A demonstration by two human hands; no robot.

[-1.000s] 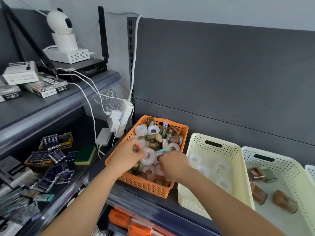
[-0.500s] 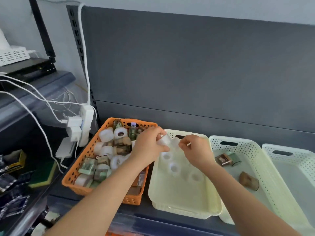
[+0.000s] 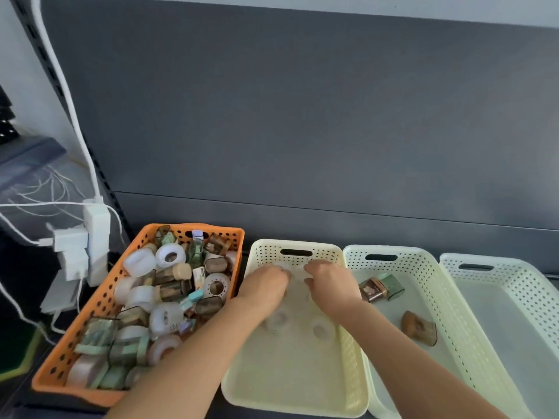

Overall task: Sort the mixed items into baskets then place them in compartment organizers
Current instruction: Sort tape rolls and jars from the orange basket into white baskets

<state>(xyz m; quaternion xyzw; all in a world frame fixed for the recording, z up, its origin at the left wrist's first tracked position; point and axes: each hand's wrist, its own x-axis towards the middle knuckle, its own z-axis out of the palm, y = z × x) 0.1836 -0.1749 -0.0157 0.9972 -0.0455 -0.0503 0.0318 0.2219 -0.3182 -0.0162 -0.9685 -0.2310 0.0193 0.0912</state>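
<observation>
Since half a second ago both hands have dropped from above the cream basket (image 3: 354,373) into its far end. The view has also swung right, so a third basket now shows.

Left hand (image 3: 266,287) and right hand (image 3: 331,285): backs up, close together, fingers bent downward near the far wall. Fingertips are blurred and hidden, so I cannot tell whether either grips anything.

The baskets stand in a row on a dark shelf against a grey back panel (image 3: 302,116). A white power strip (image 3: 96,237) with plugs hangs at left.

- Orange basket (image 3: 99,300): heaped with clear tape rolls, small bottles and tins.
- Cream basket: translucent tape rolls (image 3: 320,329) lie flat under the forearms.
- Pale green basket (image 3: 435,285): a brown bottle (image 3: 419,328) and small tins (image 3: 381,287), apart.
- White basket (image 3: 514,276): at far right.
</observation>
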